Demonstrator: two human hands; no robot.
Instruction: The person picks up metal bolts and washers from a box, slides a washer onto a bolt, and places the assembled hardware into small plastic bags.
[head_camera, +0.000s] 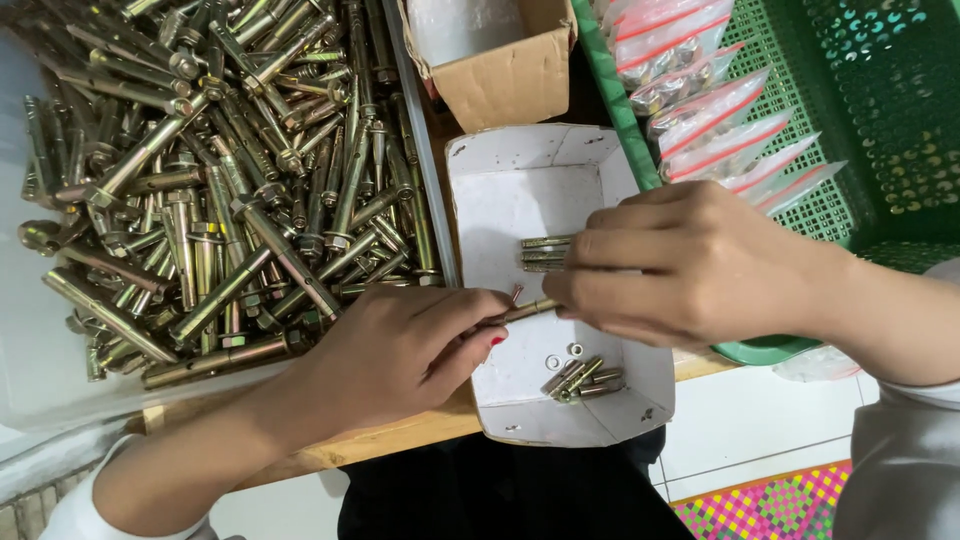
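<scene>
Above the white tray (500, 190), both hands pinch one bolt (528, 311): left hand (400, 350) on its near end, right hand (680, 265) on the far end, perhaps clutching more bolts (543, 254). Loose bolts (585, 378) lie below; a bolt heap (220, 170) sits left.

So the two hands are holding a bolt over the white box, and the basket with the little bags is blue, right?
Not quite. The head view shows the basket is green, not blue. The left hand and right hand do hold a bolt over the white box.
</scene>
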